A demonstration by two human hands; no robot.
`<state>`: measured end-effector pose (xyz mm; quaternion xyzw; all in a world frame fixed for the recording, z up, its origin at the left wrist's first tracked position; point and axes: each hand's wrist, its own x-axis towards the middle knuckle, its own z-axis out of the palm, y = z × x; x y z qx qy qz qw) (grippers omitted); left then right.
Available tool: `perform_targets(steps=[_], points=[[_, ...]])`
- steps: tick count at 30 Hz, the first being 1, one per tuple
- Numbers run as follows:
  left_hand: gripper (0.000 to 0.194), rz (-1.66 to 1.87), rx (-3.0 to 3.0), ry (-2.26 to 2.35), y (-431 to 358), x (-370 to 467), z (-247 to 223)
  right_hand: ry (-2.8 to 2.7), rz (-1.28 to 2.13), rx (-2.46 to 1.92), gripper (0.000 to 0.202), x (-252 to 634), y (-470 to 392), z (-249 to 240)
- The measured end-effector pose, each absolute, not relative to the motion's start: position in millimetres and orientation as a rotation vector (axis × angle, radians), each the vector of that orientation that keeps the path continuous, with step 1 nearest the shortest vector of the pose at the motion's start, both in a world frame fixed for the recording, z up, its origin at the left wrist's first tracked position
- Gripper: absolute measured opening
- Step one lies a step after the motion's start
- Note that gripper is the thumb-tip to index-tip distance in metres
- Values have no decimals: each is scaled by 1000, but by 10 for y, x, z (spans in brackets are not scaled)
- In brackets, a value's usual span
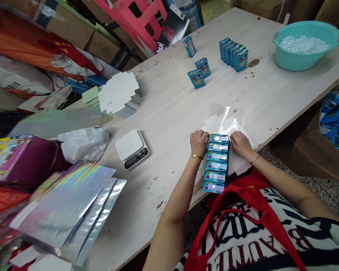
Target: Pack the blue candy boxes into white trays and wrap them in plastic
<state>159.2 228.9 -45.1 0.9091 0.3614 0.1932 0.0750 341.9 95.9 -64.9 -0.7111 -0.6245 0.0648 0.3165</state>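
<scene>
Several small blue tins (216,165) lie in one column at the table's front edge, over a flat white box blank. My left hand (199,143) is closed at the upper left corner of the column, its fingertips against the top tin. At the upper right corner my right hand (240,143) is closed too, with bent fingers close to the same tin. What the right fingers hold, if anything, is hidden. Shiny clear film (227,120) lies over the white blank (240,163) just beyond the hands.
Blue boxes (234,54) stand in a row, with a few loose ones (197,78) nearby. A turquoise basin (296,58) of pale candies sits at the far right. Leftward are a white scale (132,148), stacked white cards (118,92) and silvery bags (70,210). An open carton (310,150) stands right.
</scene>
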Motion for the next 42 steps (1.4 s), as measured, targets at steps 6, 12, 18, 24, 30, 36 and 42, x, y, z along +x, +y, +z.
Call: perform_targets(steps=[6,12,18,24,30,36,42], points=[[30,656,2583,1040,2324,1564,-291,-1593,17,-1843,21,3399,977,-378],[33,626,2523,978,2364,1569,-214,-1703,-17,-1829,23,3369,953,-198],[29,549,2421,858,2439,1542,-179,-1711,-15,-1833,23,3335,922,-81],[26,611,2289,1007,2399,1515,-148,-1549,170,-1778,19,3270,1004,-30],[31,661,2658,913,2280,1330,-137,-1713,18,-1823,23,3181,868,-70],[27,744,2811,921,2123,1192,-399,-1732,-46,-2040,14,3132,690,-270],[25,534,2719,1160,2108,1285,-619,-1662,80,-2444,28,3092,732,-290]])
